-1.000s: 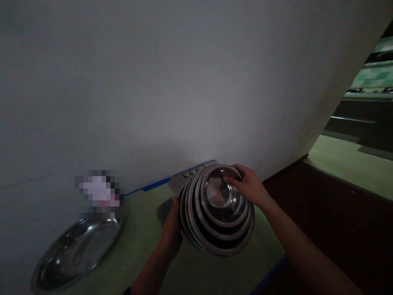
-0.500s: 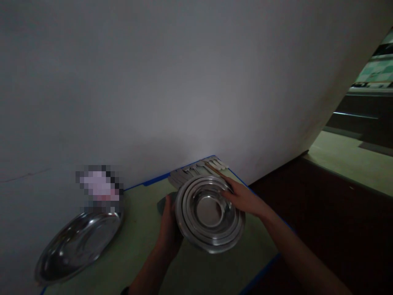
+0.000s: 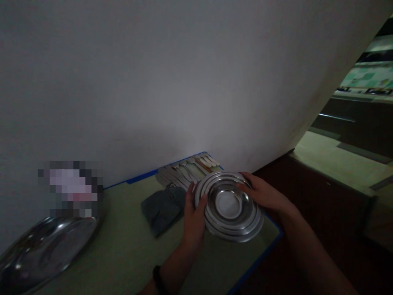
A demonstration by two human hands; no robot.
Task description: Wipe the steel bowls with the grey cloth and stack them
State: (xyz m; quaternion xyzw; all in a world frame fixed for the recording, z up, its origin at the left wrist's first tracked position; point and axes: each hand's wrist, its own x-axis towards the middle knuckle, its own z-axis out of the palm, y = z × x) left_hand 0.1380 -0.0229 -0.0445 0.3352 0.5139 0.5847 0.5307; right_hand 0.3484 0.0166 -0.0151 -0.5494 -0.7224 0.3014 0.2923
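A nested stack of shiny metal bowls (image 3: pixel 229 205) is held between both hands above the table's right end. My left hand (image 3: pixel 195 219) grips the left side of the stack, its thumb over the rim. On the opposite side, my right hand (image 3: pixel 265 194) is closed on the upper right rim, with the thumb reaching inside. The fingers underneath are hidden. Just left of my left hand lies a folded grey cloth (image 3: pixel 162 207). Behind the bowls, a row of cutlery (image 3: pixel 184 170) with spoons and other utensils lies along the wall side.
The pale green table (image 3: pixel 119 237) has a blue edge and stands against a grey wall (image 3: pixel 196 82). A large oval metal basin (image 3: pixel 52 250) sits at the left, with a pixelated object (image 3: pixel 72 186) behind it. Dark floor (image 3: pixel 319 200) lies to the right.
The bowls and both hands have moved right, so the grey cloth now shows fully. My left thumb has come over the rim. The view has shifted, with the basin farther left.
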